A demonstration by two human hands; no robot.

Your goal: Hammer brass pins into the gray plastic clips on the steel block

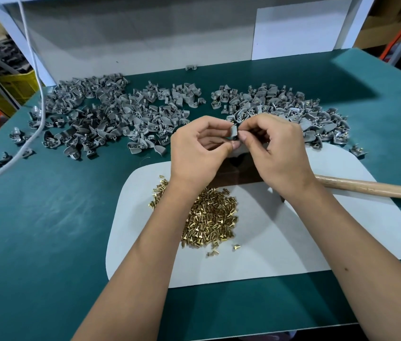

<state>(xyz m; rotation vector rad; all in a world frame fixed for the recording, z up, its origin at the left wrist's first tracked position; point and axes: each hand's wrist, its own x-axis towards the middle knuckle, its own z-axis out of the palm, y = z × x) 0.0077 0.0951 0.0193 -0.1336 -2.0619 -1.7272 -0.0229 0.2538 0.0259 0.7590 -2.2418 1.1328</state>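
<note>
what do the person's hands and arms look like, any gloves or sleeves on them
Both the left hand and the right hand are bare, with no gloves. No rings, watch or wristband show. The forearms are uncovered as far as the bottom edge of the picture, so no sleeve is in view. The fingernails that show look short and unpainted. The right forearm has a small dark spot.
</note>
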